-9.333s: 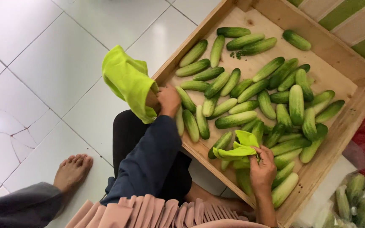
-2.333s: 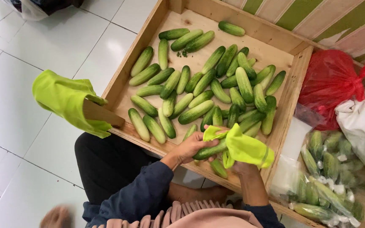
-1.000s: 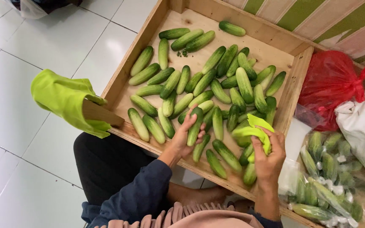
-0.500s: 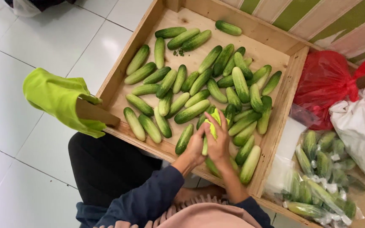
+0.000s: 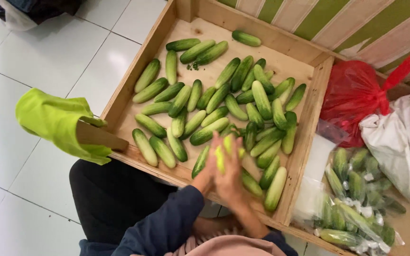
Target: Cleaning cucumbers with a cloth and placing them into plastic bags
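Observation:
My left hand (image 5: 207, 169) and my right hand (image 5: 230, 179) are pressed together over the near side of a wooden crate (image 5: 119, 97). Between the palms is a yellow-green bag (image 5: 220, 158); motion blur hides what is inside it. Several green cucumbers (image 5: 209, 131) lie loose on the crate floor, most of them in the middle and on the right. My dark blue sleeve (image 5: 167, 227) runs up from the bottom edge.
A bundle of yellow-green bags (image 5: 55, 124) hangs on a wooden peg at the crate's near left corner. Right of the crate lie a red plastic bag (image 5: 357, 97), a white sack (image 5: 402, 142) and a clear bag of wrapped cucumbers (image 5: 352, 201). White floor tiles lie to the left.
My hands have come together near the crate's front edge with the yellow-green bag between them. A second ago the right hand alone held it further right and the left lay flat on the cucumbers.

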